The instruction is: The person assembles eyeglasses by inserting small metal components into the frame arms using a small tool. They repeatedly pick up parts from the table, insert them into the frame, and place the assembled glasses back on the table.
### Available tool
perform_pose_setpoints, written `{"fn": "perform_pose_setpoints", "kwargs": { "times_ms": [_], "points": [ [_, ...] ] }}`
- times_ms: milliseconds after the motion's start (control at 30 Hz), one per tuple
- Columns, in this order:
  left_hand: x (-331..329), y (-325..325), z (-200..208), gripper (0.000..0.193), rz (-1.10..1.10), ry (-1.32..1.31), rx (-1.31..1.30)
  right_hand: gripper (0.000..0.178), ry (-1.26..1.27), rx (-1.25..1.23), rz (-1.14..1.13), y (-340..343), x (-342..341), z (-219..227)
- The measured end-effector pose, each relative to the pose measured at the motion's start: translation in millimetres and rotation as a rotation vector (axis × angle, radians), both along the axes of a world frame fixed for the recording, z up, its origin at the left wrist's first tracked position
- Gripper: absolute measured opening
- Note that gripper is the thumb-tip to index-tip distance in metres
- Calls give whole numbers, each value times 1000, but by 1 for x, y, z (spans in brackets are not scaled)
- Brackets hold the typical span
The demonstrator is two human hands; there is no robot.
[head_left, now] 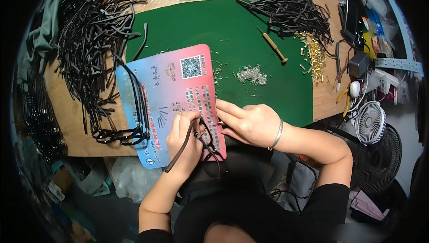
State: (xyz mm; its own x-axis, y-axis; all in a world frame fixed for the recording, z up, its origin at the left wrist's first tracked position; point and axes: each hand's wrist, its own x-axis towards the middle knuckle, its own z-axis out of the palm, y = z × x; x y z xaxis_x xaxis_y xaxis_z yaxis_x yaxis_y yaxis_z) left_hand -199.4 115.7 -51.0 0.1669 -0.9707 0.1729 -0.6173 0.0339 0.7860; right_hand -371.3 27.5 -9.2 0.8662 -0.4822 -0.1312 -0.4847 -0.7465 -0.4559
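Note:
My left hand (184, 138) is closed around black eyeglasses (213, 152), with a dark temple arm (180, 151) sticking out below the fingers. Close by on the right, my right hand (250, 124) pinches at the edge of the same glasses; the small thing at its fingertips is hidden. Both hands work over a blue-and-pink printed mat (178, 93). Small pins and dark hinge-like bits (162, 117) lie on it. More black eyeglasses (120, 136) rest across the mat's left side, their temples folded out upward.
A green mat (187, 24) covers the wooden table (73, 127). Heaps of black temple arms (96, 42) lie far left and far right. A brass-handled screwdriver (274, 48), a pile of tiny silver parts (252, 75) and gold pieces (316, 60) sit right. Small fans (371, 122) stand beside the table.

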Motion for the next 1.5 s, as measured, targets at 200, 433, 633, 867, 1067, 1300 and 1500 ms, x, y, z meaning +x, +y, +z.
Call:
{"fn": "perform_pose_setpoints", "kwargs": {
  "times_ms": [200,433,633,867,1067,1300,1500],
  "points": [
    [-1,-3,0,23,-28,18,-2,39,-194,-97,-158,6,-32,1],
    [-6,-6,1,37,-59,126,40,39,-32,159,-269,4,-44,15],
    [-8,-7,2,37,-42,100,54,41,-32,-183,-333,8,-36,-7],
    [-7,-7,-1,35,-38,97,14,45,-47,-291,-240,7,-34,-17],
    [-7,-6,-3,23,-61,76,20,45,77,-343,-190,8,-31,-10],
    [0,-12,9,17,-69,163,163,44,-46,86,-247,3,-28,-1],
    [17,-31,23,8,-183,404,457,37,-133,374,-146,4,-10,-3]
  ]
}}
